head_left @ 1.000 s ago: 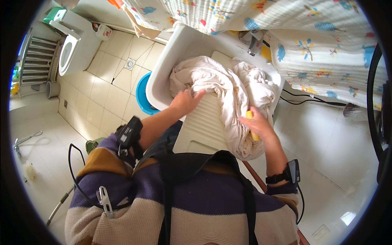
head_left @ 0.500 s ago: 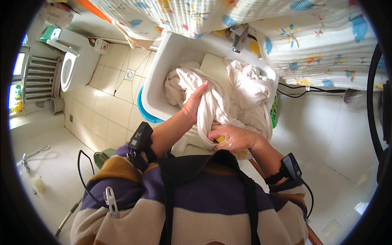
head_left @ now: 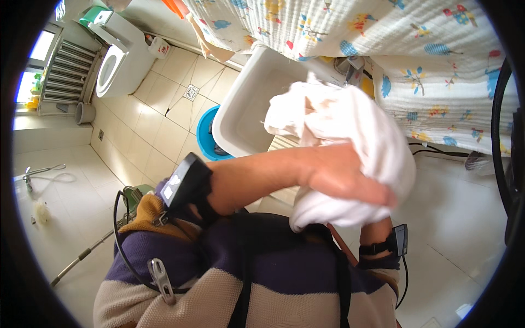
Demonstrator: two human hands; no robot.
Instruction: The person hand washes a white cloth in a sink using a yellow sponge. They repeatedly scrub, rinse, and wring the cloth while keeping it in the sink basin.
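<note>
A bulky white cloth (head_left: 377,131), bunched and smeared by motion, is lifted at the near right side of the white sink (head_left: 254,82). My left hand (head_left: 350,177) reaches across to the right and clasps this cloth, its fingertips blurred at the near fold. Of my right arm only the forearm (head_left: 376,235) shows, below the cloth. The cloth covers my right hand, so its fingers and anything in them are hidden. Part of a ribbed washboard surface (head_left: 281,143) shows beneath the cloth, near the sink's front.
A metal faucet (head_left: 353,68) stands at the sink's back right, beside a patterned curtain (head_left: 437,87). The blue basin (head_left: 206,134) sits on the floor left of the sink. Farther left are a toilet (head_left: 117,60) and a floor drain (head_left: 191,92). Dark cables (head_left: 437,148) run at right.
The white cloth has been gathered up from the sink and moved right and nearer me. My left hand has swung right over it. My right hand and the yellow piece in it are now hidden.
</note>
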